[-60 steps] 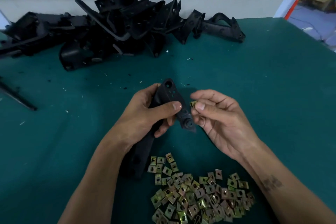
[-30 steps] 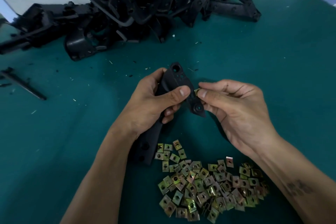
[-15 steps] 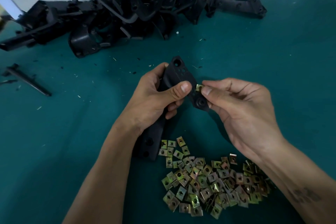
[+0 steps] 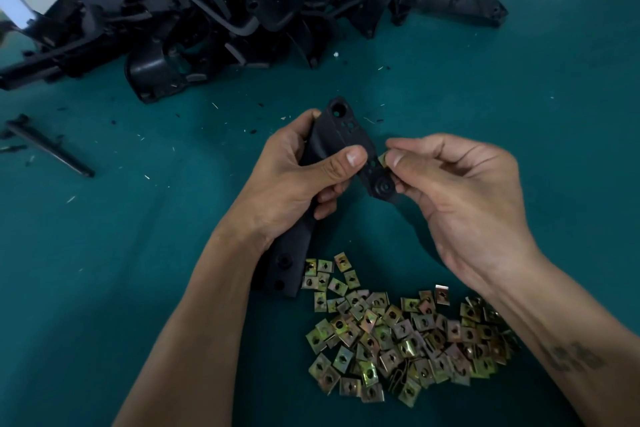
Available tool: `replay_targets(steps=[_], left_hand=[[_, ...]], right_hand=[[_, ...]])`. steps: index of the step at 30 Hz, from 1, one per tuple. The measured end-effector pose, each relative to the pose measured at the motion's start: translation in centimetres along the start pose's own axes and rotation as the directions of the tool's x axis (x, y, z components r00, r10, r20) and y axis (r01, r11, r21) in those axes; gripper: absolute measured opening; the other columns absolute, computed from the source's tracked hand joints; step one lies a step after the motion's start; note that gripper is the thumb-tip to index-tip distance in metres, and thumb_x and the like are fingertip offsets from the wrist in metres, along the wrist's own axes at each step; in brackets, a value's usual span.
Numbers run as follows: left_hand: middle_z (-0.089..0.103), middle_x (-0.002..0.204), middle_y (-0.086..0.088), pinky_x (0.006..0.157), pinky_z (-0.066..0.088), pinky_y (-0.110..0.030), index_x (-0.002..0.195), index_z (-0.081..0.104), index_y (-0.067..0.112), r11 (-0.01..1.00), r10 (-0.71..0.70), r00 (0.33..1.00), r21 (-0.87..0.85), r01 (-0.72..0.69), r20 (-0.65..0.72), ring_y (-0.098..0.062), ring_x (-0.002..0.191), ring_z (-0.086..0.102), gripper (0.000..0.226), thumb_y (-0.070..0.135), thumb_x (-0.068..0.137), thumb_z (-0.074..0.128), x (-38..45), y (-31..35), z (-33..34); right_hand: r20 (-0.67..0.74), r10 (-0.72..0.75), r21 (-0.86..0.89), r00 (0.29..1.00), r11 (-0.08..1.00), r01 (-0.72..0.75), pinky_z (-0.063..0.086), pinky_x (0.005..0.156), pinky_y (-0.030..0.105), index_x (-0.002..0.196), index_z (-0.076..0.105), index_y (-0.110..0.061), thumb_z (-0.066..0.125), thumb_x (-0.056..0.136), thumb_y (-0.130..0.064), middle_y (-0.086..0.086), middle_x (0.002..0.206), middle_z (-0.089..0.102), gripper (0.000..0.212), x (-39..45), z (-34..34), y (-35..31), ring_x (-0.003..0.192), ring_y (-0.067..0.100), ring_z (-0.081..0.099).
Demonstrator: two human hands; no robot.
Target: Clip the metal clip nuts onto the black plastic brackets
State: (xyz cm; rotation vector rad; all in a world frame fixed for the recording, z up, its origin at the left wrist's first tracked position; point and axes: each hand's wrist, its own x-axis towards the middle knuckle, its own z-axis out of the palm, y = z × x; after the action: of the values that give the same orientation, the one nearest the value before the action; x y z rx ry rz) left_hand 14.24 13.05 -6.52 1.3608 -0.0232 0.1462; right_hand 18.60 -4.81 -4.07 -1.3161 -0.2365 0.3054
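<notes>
A black plastic bracket (image 4: 341,142) is held steady above the desk (image 4: 519,114) in the left hand (image 4: 298,180), so a clip nut (image 4: 382,159), pinched in the right hand (image 4: 460,191) grip, can be slid onto its edge.

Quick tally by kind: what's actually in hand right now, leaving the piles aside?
black plastic bracket, gripped by the left hand: 1
metal clip nut, pinched by the right hand: 1
Total: 2
The loose nut pile and bracket heap are too tangled to count.
</notes>
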Motion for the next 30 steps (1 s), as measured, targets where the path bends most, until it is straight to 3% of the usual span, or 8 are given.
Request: replay_targets(steps=[9, 12, 15, 18, 21, 23, 27, 30], left_hand=[[0.047, 0.064, -0.005, 0.04, 0.034, -0.023, 0.099, 0.049, 0.01, 1.0, -0.005, 1.0, 0.01, 0.005, -0.001, -0.014, 0.047, 0.037, 0.03, 0.022, 0.087, 0.073, 0.0, 0.1, 0.2], [0.047, 0.063, -0.004, 0.04, 0.034, -0.023, 0.1, 0.048, 0.009, 1.0, -0.004, 1.0, 0.016, 0.004, -0.001, -0.014, 0.047, 0.037, 0.03, 0.022, 0.087, 0.073, 0.0, 0.2, 0.2], [0.049, 0.062, -0.001, 0.041, 0.035, -0.023, 0.098, 0.049, 0.008, 1.0, -0.001, 1.0, 0.029, 0.001, 0.0, -0.013, 0.047, 0.038, 0.029, 0.022, 0.088, 0.072, -0.1, 0.2, 0.1], [0.05, 0.062, -0.002, 0.04, 0.035, -0.024, 0.095, 0.049, 0.01, 0.999, 0.004, 1.0, 0.037, -0.003, -0.016, -0.013, 0.047, 0.038, 0.025, 0.019, 0.091, 0.072, -0.1, 0.3, 0.1], [0.05, 0.062, -0.004, 0.04, 0.035, -0.024, 0.097, 0.048, 0.008, 0.999, 0.0, 1.0, 0.043, 0.001, -0.029, -0.014, 0.046, 0.038, 0.022, 0.016, 0.093, 0.068, -0.2, 0.3, 0.1], [0.049, 0.062, -0.004, 0.039, 0.035, -0.024, 0.1, 0.048, 0.007, 0.999, -0.004, 0.999, 0.044, 0.006, -0.043, -0.013, 0.046, 0.037, 0.022, 0.016, 0.093, 0.067, -0.1, 0.3, 0.2], [0.049, 0.062, -0.004, 0.04, 0.035, -0.024, 0.104, 0.049, 0.006, 0.999, -0.002, 0.999, 0.048, 0.004, -0.048, -0.014, 0.046, 0.038, 0.027, 0.021, 0.093, 0.069, -0.3, 0.4, 0.1], [0.048, 0.062, -0.005, 0.04, 0.035, -0.024, 0.104, 0.048, 0.006, 0.998, -0.014, 1.0, 0.064, 0.016, -0.028, -0.015, 0.047, 0.037, 0.024, 0.019, 0.094, 0.066, -0.4, 0.5, 0.0]], right_hand=[[-0.087, -0.018, 0.035, 0.996, 0.999, 0.021, 0.055, 0.085, 0.044, 0.077, 0.078, -0.011, 0.074, 0.085, 0.005, 0.011, 0.077, 0.073, 0.018, -0.3, 0.6, 0.6, 0.076, 0.026, 0.064], [-0.066, 0.004, 0.032, 0.998, 0.999, -0.002, 0.054, 0.09, 0.05, 0.076, 0.079, -0.011, 0.074, 0.084, 0.004, 0.015, 0.079, 0.073, 0.017, -0.3, 0.6, 0.6, 0.079, 0.03, 0.063], [0.002, 0.011, 0.041, 1.0, 0.999, -0.011, 0.056, 0.087, 0.042, 0.077, 0.078, -0.011, 0.077, 0.082, -0.001, 0.017, 0.084, 0.076, 0.011, -0.6, 0.8, 0.6, 0.082, 0.027, 0.067], [0.107, 0.035, 0.091, 0.994, 0.995, -0.045, 0.054, 0.088, 0.043, 0.079, 0.078, -0.008, 0.075, 0.083, -0.013, 0.03, 0.096, 0.072, 0.008, -0.7, 0.4, 0.3, 0.088, 0.034, 0.067], [0.132, 0.072, 0.079, 0.989, 0.993, -0.083, 0.061, 0.081, 0.038, 0.09, 0.076, -0.003, 0.072, 0.082, -0.019, 0.021, 0.093, 0.077, 0.018, -0.3, -0.2, -0.1, 0.087, 0.035, 0.076], [0.106, 0.003, -0.077, 0.994, 0.997, 0.005, 0.063, 0.078, 0.04, 0.089, 0.076, -0.007, 0.076, 0.08, -0.024, 0.013, 0.088, 0.078, 0.02, -0.3, -0.5, 0.0, 0.084, 0.033, 0.076], [0.339, -0.228, -0.473, 0.913, 0.798, 0.375, 0.057, 0.08, 0.03, 0.097, 0.071, -0.016, 0.074, 0.089, -0.029, -0.011, 0.087, 0.07, 0.016, -0.9, -0.9, 0.4, 0.085, 0.011, 0.069], [0.495, -0.282, -0.639, 0.822, 0.523, 0.564, 0.056, 0.071, 0.044, 0.106, 0.065, -0.017, 0.065, 0.095, -0.042, -0.004, 0.101, 0.065, 0.028, -0.3, -1.9, 0.3, 0.093, 0.016, 0.064]])
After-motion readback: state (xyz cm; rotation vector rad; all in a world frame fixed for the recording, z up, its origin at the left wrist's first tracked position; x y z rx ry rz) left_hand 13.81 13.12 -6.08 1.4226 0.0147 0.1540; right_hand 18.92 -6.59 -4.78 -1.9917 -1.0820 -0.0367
